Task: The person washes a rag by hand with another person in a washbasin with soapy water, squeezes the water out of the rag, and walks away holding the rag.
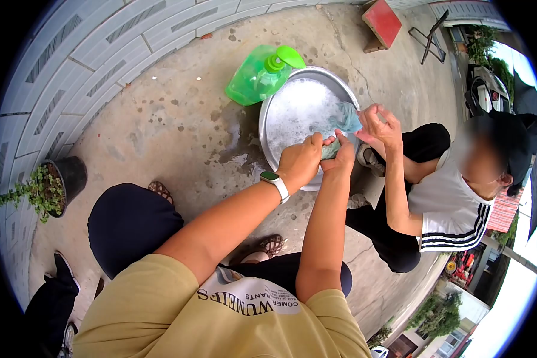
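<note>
Over the right part of a round metal basin [267, 143] full of sudsy water, my left hand [300, 160], with a watch at its wrist, is closed on a wet greenish cloth [330, 149]. My right hand [342, 154] grips the same cloth from the other side, close to my left. A light blue cloth [347, 119] hangs just beyond, at the hands of a co-worker [380, 126]. Whether the two cloths are one piece, I cannot tell. At the basin's far left edge is a green pump bottle [253, 77].
The co-worker in a white shirt [450, 206] crouches at the right of the basin. A potted plant [71, 176] stands at the left by the tiled wall [59, 77]. A red stool [383, 24] and a folding frame [428, 39] are farther back. Another person's leg [53, 298] shows lower left.
</note>
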`<state>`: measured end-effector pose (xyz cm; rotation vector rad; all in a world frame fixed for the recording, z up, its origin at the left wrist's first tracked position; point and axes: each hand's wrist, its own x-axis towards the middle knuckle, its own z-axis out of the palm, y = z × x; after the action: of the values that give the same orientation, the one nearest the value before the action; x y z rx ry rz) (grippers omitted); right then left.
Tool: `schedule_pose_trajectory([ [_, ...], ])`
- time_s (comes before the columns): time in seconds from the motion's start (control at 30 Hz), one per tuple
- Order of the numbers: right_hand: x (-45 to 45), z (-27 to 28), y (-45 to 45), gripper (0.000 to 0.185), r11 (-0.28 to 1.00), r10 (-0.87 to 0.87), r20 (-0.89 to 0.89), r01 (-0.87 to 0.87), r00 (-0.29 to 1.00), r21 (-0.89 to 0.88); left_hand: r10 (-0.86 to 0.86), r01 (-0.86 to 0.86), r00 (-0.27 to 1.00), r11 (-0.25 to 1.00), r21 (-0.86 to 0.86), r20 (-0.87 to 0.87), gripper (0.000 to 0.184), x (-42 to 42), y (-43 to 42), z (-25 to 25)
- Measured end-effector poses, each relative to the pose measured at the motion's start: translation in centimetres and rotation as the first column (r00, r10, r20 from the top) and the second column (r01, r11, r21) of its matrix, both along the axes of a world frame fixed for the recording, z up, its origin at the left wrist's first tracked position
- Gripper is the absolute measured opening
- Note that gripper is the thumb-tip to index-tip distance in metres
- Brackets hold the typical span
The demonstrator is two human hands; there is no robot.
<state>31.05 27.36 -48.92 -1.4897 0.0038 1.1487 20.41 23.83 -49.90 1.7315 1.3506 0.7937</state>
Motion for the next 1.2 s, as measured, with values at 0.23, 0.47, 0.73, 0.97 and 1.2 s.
schedule_pose_trajectory([
  [0.23, 3.5, 3.1, -1.1, 0.047, 0.851, 0.336, -0.177, -0.218, 0.925, 0.477, -0.092, 0.158, 0.910, 0.978, -0.133, 0.405, 0.023, 1.1, 1.2, 2.4],
  [0.47, 3.2, 4.3, -2.5, 0.057, 0.625, 0.540, -0.248, -0.185, 0.804, 0.758, 0.469, 0.892, 0.289, 0.185, -0.412, 0.835, 0.031, 0.5, 1.4, 6.7],
  [0.73, 3.0, 6.6, -2.4, 0.020, 0.567, 0.588, -0.028, -0.388, 0.808, 0.727, 0.525, 0.964, 0.191, 0.061, -0.260, 0.830, 0.025, 0.4, 0.6, 5.4],
  [0.97, 0.5, 8.0, -1.0, 0.016, 0.829, 0.506, 0.182, -0.534, 0.843, 0.166, 0.106, 0.737, 0.560, 0.389, -0.552, 0.822, 0.014, 0.8, 1.0, 2.7],
  [1.2, 0.3, 5.6, -0.6, 0.011, 0.906, 0.370, 0.114, -0.385, 0.922, 0.175, -0.182, 0.328, 0.894, 0.888, -0.322, 0.409, 0.037, 1.8, -0.4, 0.2],
])
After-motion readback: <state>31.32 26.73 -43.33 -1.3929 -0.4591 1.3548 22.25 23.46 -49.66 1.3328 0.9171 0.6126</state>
